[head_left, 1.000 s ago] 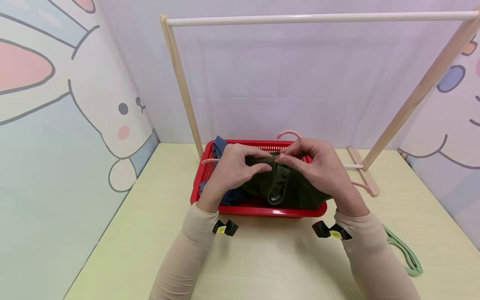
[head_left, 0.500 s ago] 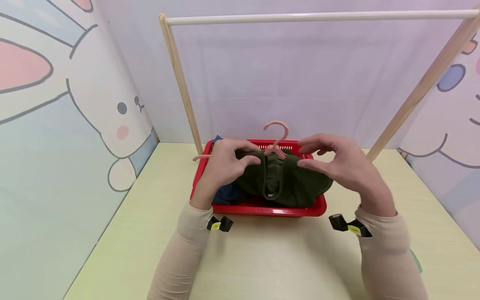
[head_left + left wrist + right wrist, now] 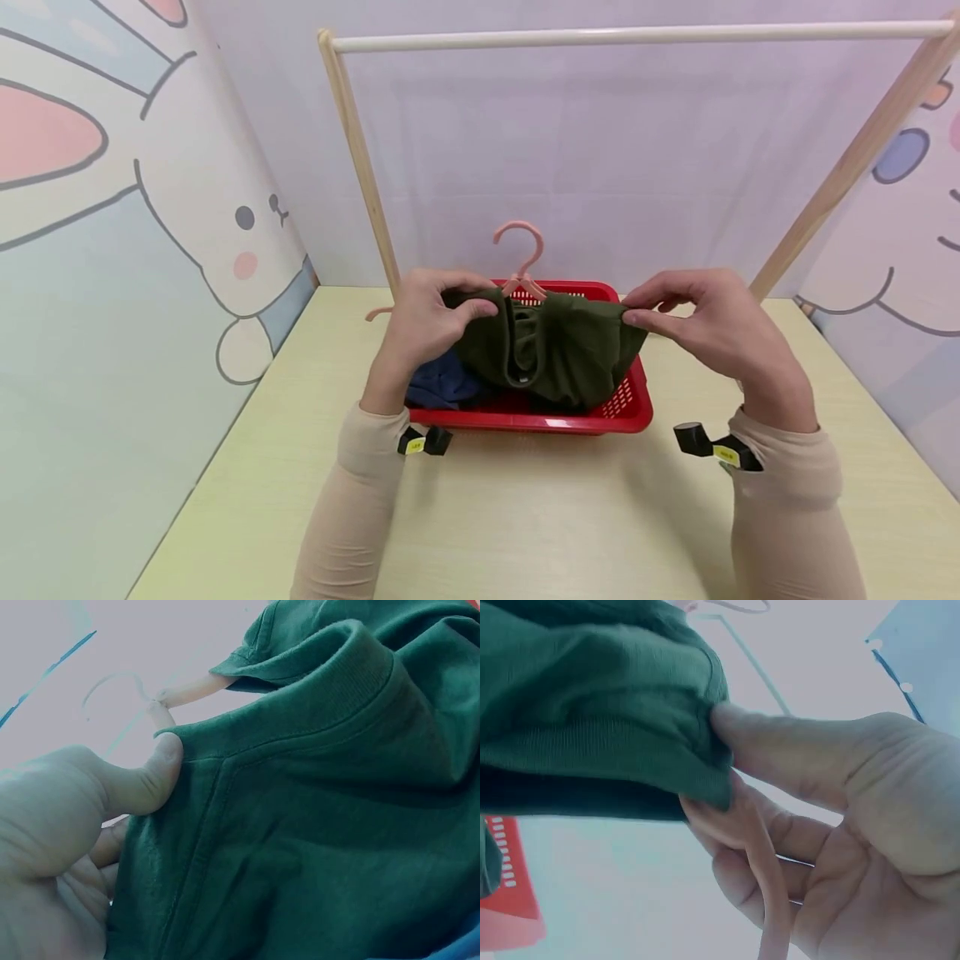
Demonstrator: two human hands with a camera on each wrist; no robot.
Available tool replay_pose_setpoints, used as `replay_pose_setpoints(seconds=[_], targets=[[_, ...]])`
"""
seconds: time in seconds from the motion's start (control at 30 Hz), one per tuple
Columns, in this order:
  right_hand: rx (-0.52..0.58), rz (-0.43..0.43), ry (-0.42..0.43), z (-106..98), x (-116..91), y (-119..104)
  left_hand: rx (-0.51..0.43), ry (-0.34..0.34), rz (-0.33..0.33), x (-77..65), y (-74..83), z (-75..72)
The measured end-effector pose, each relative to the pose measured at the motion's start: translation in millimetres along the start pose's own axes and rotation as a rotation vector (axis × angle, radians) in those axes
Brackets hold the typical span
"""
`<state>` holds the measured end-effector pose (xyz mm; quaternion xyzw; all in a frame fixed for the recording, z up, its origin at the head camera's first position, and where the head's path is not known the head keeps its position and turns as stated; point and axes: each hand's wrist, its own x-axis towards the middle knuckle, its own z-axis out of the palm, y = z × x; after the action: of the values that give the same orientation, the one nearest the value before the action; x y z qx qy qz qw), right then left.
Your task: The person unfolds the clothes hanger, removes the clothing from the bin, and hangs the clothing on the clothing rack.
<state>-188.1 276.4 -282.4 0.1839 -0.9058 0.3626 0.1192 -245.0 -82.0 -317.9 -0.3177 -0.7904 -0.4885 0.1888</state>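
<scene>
A dark green shirt (image 3: 577,342) is spread over the red basket, its neckline facing me. A pink hanger (image 3: 529,283) runs through it, hook upright above the collar. With thumb and fingers, my left hand (image 3: 429,321) pinches the shirt beside the neckline; the left wrist view shows the thumb on the collar seam (image 3: 202,759). My right hand (image 3: 716,325) pinches the shirt's far right edge. In the right wrist view, a pink hanger arm (image 3: 761,870) comes out from under the cloth against the fingers. Part of the hanger inside the shirt is hidden.
Blue cloth (image 3: 446,383) lies in the left of the red basket (image 3: 525,423). Behind stands a wooden rack with a white bar (image 3: 645,36). A bit of green hanger (image 3: 726,468) shows by my right wrist. Walls enclose the table's back and sides.
My right hand let go near the collar, moved right and now pinches the shirt's right edge. The left hand, shirt and hanger shifted left, and the hook now stands higher.
</scene>
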Motion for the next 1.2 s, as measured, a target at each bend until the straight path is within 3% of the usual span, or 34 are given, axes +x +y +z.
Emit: replay_pose_setpoints(seconds=[0.33,0.7,0.87,1.03,1.2], targets=[[0.017,-0.042,0.024,1.2,0.1,1.6,-0.012,-0.005,0.003,-0.4,0.2,-0.3],[0.108,0.004,0.062,1.4,2.2,1.2,0.005,-0.038,-0.025,-0.1,-2.1,-2.3],[0.088,0.012,0.099,-5.9,-0.3,6.0,-0.002,-0.039,-0.045,-0.4,-4.0,-3.1],[0.100,-0.036,0.138,-9.2,-3.4,6.5,-0.015,-0.034,-0.053,-0.4,-3.7,-3.9],[0.136,-0.082,0.115,4.4,1.4,-1.3,-0.021,-0.036,-0.041,-0.3,-4.6,-2.2]])
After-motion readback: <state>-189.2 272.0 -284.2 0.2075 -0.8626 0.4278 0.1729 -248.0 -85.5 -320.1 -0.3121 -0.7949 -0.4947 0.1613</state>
